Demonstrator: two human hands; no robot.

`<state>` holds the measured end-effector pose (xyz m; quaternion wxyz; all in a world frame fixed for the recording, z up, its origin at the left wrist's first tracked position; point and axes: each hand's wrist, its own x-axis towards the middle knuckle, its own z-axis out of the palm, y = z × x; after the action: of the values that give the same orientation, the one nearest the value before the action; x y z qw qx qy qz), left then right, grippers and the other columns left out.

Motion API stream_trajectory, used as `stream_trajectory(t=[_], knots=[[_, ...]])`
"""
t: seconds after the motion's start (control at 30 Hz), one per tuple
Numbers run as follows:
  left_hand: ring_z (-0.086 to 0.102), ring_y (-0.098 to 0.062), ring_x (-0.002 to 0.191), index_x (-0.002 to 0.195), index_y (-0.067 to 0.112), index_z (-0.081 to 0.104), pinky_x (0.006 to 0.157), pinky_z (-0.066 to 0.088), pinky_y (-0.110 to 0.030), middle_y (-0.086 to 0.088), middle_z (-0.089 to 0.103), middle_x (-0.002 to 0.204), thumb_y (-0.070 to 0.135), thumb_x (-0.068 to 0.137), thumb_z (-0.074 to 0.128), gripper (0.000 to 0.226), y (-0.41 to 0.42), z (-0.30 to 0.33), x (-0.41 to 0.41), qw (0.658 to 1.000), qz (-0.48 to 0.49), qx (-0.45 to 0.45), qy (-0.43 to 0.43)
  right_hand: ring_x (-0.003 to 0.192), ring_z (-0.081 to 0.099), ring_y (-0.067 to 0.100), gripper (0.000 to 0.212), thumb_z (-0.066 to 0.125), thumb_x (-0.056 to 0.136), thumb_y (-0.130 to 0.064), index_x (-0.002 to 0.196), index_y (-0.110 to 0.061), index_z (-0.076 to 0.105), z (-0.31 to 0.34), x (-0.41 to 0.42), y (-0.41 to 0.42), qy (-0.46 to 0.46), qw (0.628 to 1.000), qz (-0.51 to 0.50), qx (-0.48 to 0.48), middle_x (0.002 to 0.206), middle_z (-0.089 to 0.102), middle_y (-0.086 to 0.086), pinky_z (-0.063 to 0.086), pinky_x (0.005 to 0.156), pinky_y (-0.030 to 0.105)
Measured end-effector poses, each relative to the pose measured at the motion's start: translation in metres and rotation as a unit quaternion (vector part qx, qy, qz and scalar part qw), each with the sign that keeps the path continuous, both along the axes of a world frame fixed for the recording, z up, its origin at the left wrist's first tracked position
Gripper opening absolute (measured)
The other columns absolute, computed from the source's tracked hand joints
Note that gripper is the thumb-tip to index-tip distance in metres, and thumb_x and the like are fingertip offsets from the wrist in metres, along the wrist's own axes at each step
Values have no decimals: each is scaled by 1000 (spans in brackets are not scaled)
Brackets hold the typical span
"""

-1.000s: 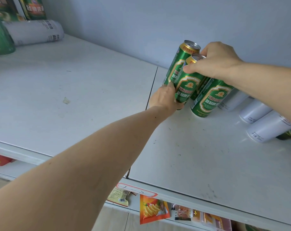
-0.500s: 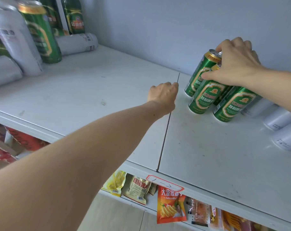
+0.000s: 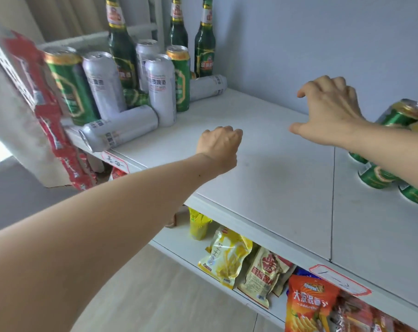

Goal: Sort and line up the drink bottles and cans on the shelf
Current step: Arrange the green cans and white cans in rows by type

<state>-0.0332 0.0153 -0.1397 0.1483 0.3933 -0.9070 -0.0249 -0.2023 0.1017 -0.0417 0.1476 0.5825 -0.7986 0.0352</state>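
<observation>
Shelf: white top board (image 3: 263,188), a seam running near to far toward its right side, bare across the middle.
Left hand: (image 3: 218,147) loosely curled into a fist over the bare middle of the board, holding nothing.
Right hand: (image 3: 327,111) fingers spread and empty, in the air to the right of the left hand and apart from every can.
Green cans, right: cluster (image 3: 394,149) upright at the right edge, partly hidden behind the right forearm; how many stand there cannot be told.
Far-left group: green can (image 3: 70,85) and silver cans (image 3: 105,85) upright and mixed together, three green bottles (image 3: 120,46) upright behind them.
Fallen cans: one silver can (image 3: 118,130) on its side at the near-left edge, touching an upright silver can (image 3: 161,89); another silver can (image 3: 208,87) lying farther back by the wall.
In the way: nothing between the hands and the far-left group.
Around: red packets (image 3: 50,116) hanging at far left; snack bags (image 3: 227,257) on the lower shelf; handwritten labels (image 3: 339,280) on the shelf's front edge.
Change: half a second ago the right hand sat on top of the green cluster and the left hand was open at the seam; now the right hand is off the cans, the left is curled, and the view has swung left.
</observation>
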Motion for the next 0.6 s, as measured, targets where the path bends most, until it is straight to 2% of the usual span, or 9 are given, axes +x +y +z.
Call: stream_trajectory(t=[0.2, 0.33, 0.43, 0.53, 0.6], knots=[[56, -25, 106, 120, 17, 54, 73, 33, -31, -1, 58, 113, 24, 89, 60, 32, -23, 3, 99, 998, 56, -8, -10, 123, 35, 34, 65, 76, 74, -35, 128, -11, 48, -10, 79, -51, 10, 997, 72, 15, 130, 45, 14, 28, 102, 39], [51, -23, 113, 118, 18, 55, 86, 38, -34, 1, 56, 117, 27, 86, 63, 35, -38, -1, 161, 996, 81, -32, -25, 121, 36, 34, 62, 75, 75, -36, 125, -10, 48, -19, 129, -83, -1, 993, 114, 22, 129, 45, 12, 29, 101, 40], [46, -23, 116, 121, 17, 53, 96, 36, -35, -1, 52, 122, 26, 84, 63, 40, -51, -1, 203, 993, 100, -57, -26, 121, 37, 34, 62, 75, 74, -37, 123, -10, 47, -30, 166, -105, -9, 988, 150, 28, 128, 46, 10, 31, 99, 40], [41, -26, 119, 126, 14, 49, 96, 37, -37, -5, 46, 128, 23, 81, 66, 48, -60, 0, 239, 988, 125, -91, -10, 121, 37, 31, 63, 75, 72, -38, 122, -13, 47, -41, 201, -122, -15, 981, 192, 35, 128, 46, 7, 30, 97, 39], [39, -29, 119, 128, 12, 44, 96, 39, -40, -8, 44, 129, 30, 78, 71, 60, -65, 1, 257, 985, 144, -89, -9, 123, 36, 29, 66, 76, 70, -40, 124, -15, 46, -47, 221, -133, -15, 974, 221, 45, 131, 46, 5, 30, 99, 39]])
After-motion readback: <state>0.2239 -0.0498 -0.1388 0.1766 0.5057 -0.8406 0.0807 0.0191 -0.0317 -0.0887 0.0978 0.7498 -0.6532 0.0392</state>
